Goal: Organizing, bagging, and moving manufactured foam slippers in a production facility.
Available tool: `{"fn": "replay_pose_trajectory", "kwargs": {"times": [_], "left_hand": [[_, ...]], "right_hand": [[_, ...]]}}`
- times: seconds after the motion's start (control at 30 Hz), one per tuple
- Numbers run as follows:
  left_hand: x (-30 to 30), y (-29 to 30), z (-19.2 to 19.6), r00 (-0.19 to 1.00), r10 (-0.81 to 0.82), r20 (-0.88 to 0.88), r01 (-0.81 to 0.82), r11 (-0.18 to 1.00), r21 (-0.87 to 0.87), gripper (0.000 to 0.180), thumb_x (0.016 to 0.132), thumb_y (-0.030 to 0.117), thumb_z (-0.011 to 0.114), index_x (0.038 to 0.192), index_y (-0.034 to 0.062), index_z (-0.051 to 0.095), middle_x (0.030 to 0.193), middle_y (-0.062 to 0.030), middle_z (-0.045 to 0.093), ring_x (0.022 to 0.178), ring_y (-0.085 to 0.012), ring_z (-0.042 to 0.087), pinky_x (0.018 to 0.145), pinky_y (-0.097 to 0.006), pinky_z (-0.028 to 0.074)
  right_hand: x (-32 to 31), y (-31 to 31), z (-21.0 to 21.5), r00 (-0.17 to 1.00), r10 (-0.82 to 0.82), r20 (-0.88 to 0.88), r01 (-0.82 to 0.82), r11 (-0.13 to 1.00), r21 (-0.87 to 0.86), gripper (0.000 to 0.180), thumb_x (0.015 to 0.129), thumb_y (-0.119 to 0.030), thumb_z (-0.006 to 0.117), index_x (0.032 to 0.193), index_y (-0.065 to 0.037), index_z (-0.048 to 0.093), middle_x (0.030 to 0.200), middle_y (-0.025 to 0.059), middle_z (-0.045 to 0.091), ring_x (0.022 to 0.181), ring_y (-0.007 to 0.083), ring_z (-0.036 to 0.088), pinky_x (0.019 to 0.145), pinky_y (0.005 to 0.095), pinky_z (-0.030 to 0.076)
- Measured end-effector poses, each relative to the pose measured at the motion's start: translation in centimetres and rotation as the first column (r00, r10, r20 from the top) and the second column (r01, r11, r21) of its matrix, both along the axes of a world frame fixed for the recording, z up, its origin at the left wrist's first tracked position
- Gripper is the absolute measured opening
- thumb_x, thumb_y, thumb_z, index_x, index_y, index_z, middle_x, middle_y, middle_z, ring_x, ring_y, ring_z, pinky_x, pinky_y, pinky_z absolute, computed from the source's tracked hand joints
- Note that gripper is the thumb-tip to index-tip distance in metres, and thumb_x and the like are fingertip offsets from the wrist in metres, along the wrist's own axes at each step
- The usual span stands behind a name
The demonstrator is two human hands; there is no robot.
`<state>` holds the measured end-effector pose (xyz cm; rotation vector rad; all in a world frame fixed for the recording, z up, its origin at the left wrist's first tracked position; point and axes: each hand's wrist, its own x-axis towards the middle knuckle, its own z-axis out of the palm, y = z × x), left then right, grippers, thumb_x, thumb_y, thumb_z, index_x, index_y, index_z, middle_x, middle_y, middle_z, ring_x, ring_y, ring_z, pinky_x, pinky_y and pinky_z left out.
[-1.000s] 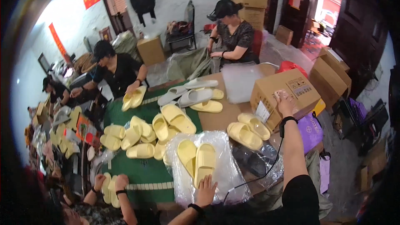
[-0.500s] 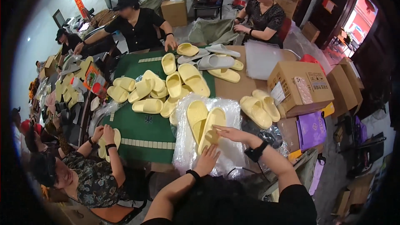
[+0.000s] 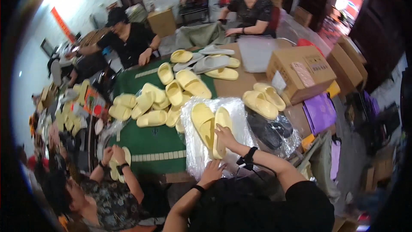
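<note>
Clock read from the yellow pair at the middle: left yellow slipper and right yellow slipper sit on a stack of clear plastic bags, toes roughly at 12, probably so both stay within reach on a soft base. Right hand comes in from 4, fingers over the right slipper's middle, likely to steady or angle it; can't tell if the grasp is closed, grip partly hidden. Left hand at 6, fingers loosely extended just beside the heel end, nothing visibly held, perhaps placed there to back it up. Loose yellow slippers heaped at 10 on the green mat, seemingly kept aside as supply. Another yellow pair at 2, apart from the heap; bagged dark slippers at 3; cardboard box beyond, also 2. Co-worker's hands near 9, on other yellow slippers.
</note>
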<state>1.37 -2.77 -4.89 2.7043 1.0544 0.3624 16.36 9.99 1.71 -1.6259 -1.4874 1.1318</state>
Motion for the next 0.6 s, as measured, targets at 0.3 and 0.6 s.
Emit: {"fn": "replay_pose_trajectory", "kwargs": {"times": [0.3, 0.6], "left_hand": [[-0.1, 0.2, 0.7, 0.999, -0.049, 0.003, 0.049, 0.996, -0.072, 0.05, 0.077, 0.022, 0.051, 0.126, 0.0144, 0.045, 0.132, -0.0182, 0.036, 0.118, -0.0364, 0.036, 0.096, -0.046, 0.031], [-0.7, 0.4, 1.1, 0.997, -0.082, -0.006, 0.079, 0.975, -0.209, 0.048, 0.074, 0.012, 0.047, 0.116, -0.0101, 0.042, 0.133, -0.0199, 0.035, 0.122, -0.0394, 0.033, 0.101, -0.052, 0.023]], "right_hand": [[0.2, 3.9, -1.7, 0.962, 0.019, 0.272, -0.048, 0.994, 0.099, 0.033, 0.072, -0.023, 0.057, 0.101, -0.008, 0.061, 0.093, 0.0229, 0.052, 0.092, 0.0371, 0.048, 0.077, 0.0442, 0.039], [-0.4, 4.5, -0.1, 0.875, 0.14, 0.464, -0.116, 0.99, -0.08, 0.042, 0.072, -0.023, 0.052, 0.111, -0.006, 0.056, 0.126, 0.0257, 0.038, 0.125, 0.0392, 0.026, 0.099, 0.0568, 0.019]]}}
